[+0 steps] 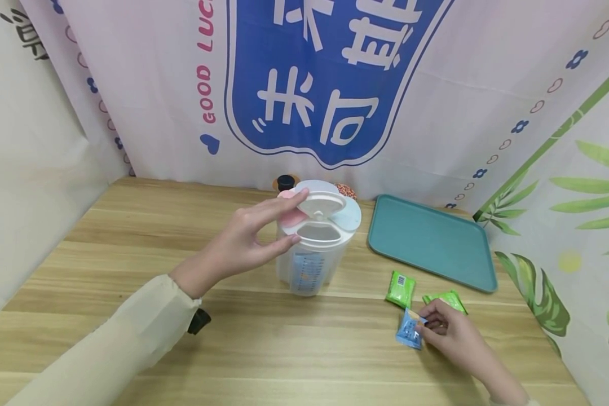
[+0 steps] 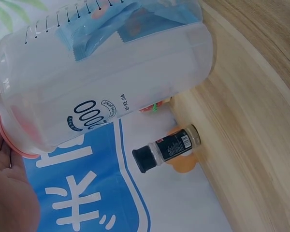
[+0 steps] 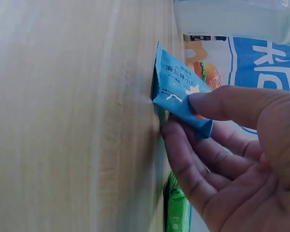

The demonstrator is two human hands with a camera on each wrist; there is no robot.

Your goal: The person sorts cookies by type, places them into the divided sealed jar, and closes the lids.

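A clear storage container (image 1: 337,252) with a divided white, pink and pale-blue lid stands on the table; one front flap (image 1: 325,204) is raised. My left hand (image 1: 243,235) touches the lid's left side, its index finger at the raised flap and its thumb at the rim of the opening. Blue packets (image 2: 99,29) lie inside the container. With thumb and fingers, my right hand (image 1: 454,338) pinches a blue snack packet (image 3: 176,87) just above the tabletop. Nearby lie two green snack packets (image 1: 400,289), one partly hidden behind the right hand.
To the right of the container lies a teal tray (image 1: 431,242). A black-capped spice bottle (image 2: 166,149) stands behind the container, near the printed curtain (image 1: 172,146). The wooden table (image 1: 132,225) extends left and forward.
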